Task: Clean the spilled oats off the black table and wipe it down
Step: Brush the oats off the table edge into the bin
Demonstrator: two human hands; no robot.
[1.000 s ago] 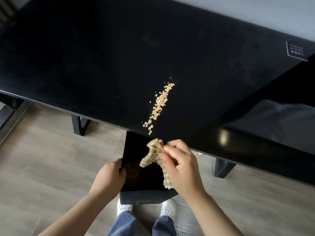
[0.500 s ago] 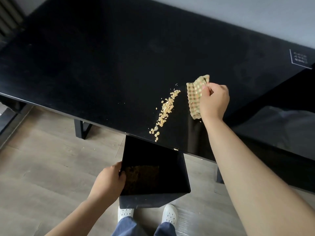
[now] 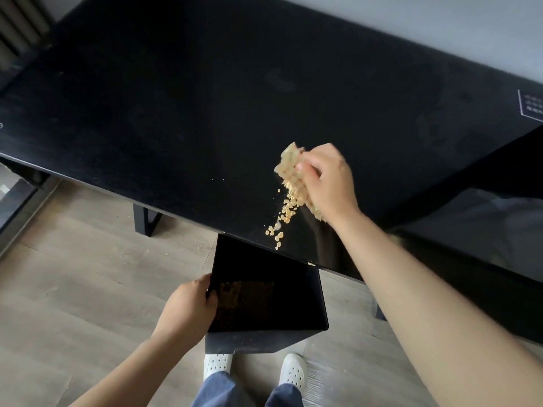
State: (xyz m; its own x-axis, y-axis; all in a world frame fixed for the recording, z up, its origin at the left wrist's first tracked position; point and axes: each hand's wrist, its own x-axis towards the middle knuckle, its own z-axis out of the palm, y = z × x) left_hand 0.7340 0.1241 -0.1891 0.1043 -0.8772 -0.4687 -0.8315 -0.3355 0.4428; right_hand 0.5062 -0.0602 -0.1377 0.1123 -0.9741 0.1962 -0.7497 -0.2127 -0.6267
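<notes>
A streak of pale oats point(image 3: 284, 214) lies on the glossy black table point(image 3: 176, 118), running down to its near edge. My right hand point(image 3: 327, 180) grips a beige waffle-weave cloth point(image 3: 289, 163) and presses it against the upper end of the streak. Below the table edge, my left hand point(image 3: 188, 308) holds the left rim of a black square bin point(image 3: 296, 301), which sits under the lower end of the oats. Oats lie at the bin's bottom.
A white-outlined label point(image 3: 531, 105) marks the table's far right. Black table legs point(image 3: 145, 220) stand on the wood floor, where a few crumbs lie. My white shoes point(image 3: 217, 367) are just below the bin. A second glossy black surface point(image 3: 484, 230) adjoins at the right.
My right hand carried the cloth from over the bin up onto the table, then moved it left against the oats. The streak's upper end is now bunched against the cloth. My left hand kept holding the bin.
</notes>
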